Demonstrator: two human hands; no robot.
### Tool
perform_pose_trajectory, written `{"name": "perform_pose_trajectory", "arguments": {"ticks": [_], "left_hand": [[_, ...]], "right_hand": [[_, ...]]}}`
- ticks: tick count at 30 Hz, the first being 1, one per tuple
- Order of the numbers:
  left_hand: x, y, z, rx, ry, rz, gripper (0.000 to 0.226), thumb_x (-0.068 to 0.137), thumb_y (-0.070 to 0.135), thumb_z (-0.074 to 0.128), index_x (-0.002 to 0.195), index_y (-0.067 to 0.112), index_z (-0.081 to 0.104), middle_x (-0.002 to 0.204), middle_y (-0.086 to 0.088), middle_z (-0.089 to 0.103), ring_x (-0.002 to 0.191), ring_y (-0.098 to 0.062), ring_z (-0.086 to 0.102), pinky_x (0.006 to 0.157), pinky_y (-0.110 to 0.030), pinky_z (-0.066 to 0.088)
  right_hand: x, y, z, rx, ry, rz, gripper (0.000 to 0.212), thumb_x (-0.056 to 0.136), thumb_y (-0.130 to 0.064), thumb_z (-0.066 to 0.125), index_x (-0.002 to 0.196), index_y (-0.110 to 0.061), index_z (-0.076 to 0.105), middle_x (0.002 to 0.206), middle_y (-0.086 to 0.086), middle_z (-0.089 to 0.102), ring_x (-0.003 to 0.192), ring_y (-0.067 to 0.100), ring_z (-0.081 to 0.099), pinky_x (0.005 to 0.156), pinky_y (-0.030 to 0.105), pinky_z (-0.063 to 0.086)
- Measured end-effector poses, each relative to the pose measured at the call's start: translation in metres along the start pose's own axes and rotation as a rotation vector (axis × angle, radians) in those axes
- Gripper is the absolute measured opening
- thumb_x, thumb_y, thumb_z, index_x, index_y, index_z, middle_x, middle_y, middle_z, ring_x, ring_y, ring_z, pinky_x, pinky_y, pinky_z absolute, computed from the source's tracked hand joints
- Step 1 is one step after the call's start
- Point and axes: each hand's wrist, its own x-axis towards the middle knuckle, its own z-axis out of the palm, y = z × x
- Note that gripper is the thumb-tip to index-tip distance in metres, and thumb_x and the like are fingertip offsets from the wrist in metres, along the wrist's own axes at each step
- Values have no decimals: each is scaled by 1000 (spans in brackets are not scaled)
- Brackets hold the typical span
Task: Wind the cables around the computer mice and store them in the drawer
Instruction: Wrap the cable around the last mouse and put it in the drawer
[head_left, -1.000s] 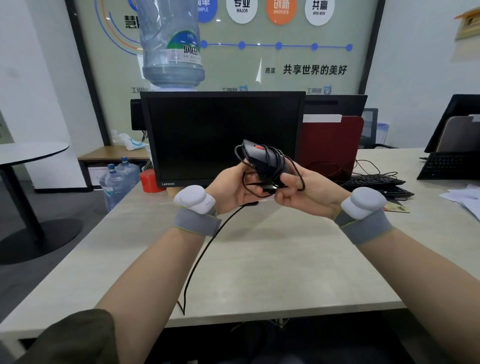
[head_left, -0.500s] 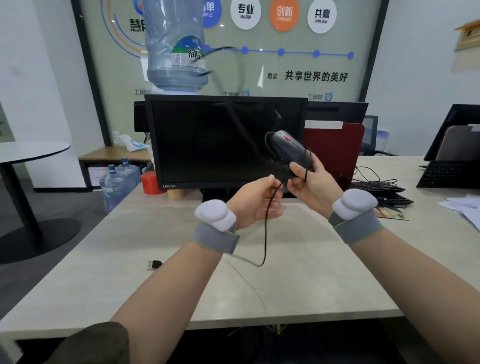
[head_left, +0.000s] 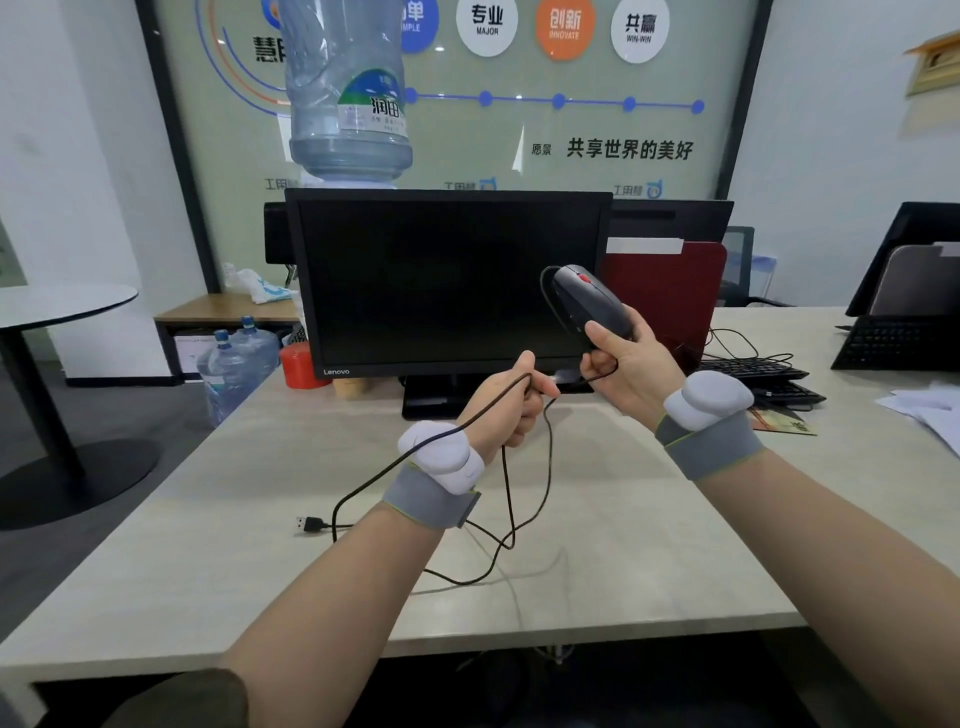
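1. The right hand (head_left: 631, 369) grips the black mouse (head_left: 589, 304) above the tabletop (head_left: 649, 545), near its far edge, thumb curled over its rear.
2. The left hand (head_left: 506, 410) pinches the cable (head_left: 545, 467) between curled fingers.
3. The plug (head_left: 310, 524) lies on the tabletop towards the left edge.

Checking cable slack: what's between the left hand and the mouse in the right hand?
Head view: only the black cable spans the gap from the left hand to the right hand holding the mouse; the monitor stands behind.

Mouse (head_left: 589, 301) in right hand (head_left: 631, 371) — cable (head_left: 545, 467) slack
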Motion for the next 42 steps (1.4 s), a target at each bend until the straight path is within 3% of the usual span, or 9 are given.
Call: {"name": "perform_pose_trajectory", "arguments": {"ticks": [8, 13, 16, 20, 23, 27, 33, 38, 42], "left_hand": [[3, -3, 0, 33, 56, -28, 24, 97, 34, 38, 89, 19, 55, 56, 9, 46, 40, -3, 33, 38, -15, 28], [7, -4, 1, 244, 179, 35, 17, 92, 33, 49, 104, 23, 54, 95, 4, 59, 81, -8, 55, 65, -19, 45], [6, -4, 0, 279, 47, 23, 30, 92, 37, 48, 118, 23, 54, 110, 5, 64, 101, -10, 57, 82, -23, 46], [0, -8, 3, 305, -260, -14, 25, 95, 38, 44, 112, 25, 57, 85, 13, 71, 88, -1, 65, 82, -17, 43], [-3, -11, -7, 329, -303, 37, 22, 96, 29, 45, 90, 28, 66, 63, 11, 66, 73, -7, 63, 89, -25, 49], [-7, -5, -33, 443, -346, 45, 20, 94, 28, 50, 85, 28, 67, 58, 14, 59, 61, -1, 57, 72, -12, 51], [-6, 3, -77, 1031, -245, -73, 23, 90, 41, 52, 83, 24, 66, 67, 8, 55, 63, -7, 52, 69, -19, 45], [-7, 24, -87, 382, -84, -201, 28, 94, 32, 50, 76, 13, 61, 55, 5, 35, 50, -9, 33, 59, -21, 41], [-4, 37, -67, 408, -60, -199, 31, 97, 32, 44, 79, 15, 63, 52, 9, 38, 43, -5, 34, 47, -18, 36]], "right_hand": [[-9, -3, 6, -60, -52, 7, 40, 90, -1, 53, 125, -19, 45, 67, 2, 38, 47, 6, 36, 56, 19, 45], [-13, -1, 9, -113, -90, 33, 51, 90, -2, 54, 135, -20, 39, 66, 4, 39, 51, 8, 37, 59, 21, 45], [-13, 1, 12, -140, -130, 15, 52, 90, -1, 54, 136, -20, 38, 64, 4, 39, 47, 6, 40, 60, 23, 44], [-11, 1, 14, -108, -163, 30, 52, 89, -3, 55, 135, -21, 39, 66, 1, 45, 46, 4, 44, 61, 21, 50], [-7, -6, 10, 7, -222, 82, 43, 91, -4, 53, 128, -22, 45, 67, -2, 47, 46, 3, 45, 62, 20, 52], [-11, -23, -2, 10, -392, 177, 37, 86, -9, 53, 118, -27, 54, 78, -1, 42, 47, 2, 42, 66, 19, 50], [-21, -43, -22, -331, -574, 212, 69, 79, 3, 57, 139, -26, 38, 100, 12, 35, 63, 15, 40, 66, 25, 51], [-27, -36, -25, -982, -745, 198, 65, 78, 4, 65, 123, -41, 49, 108, 8, 61, 82, 18, 57, 67, 23, 51], [-27, -17, -13, -1414, -644, 26, 61, 73, -20, 76, 110, -55, 43, 101, -1, 63, 64, 8, 57, 57, 17, 49]]}}
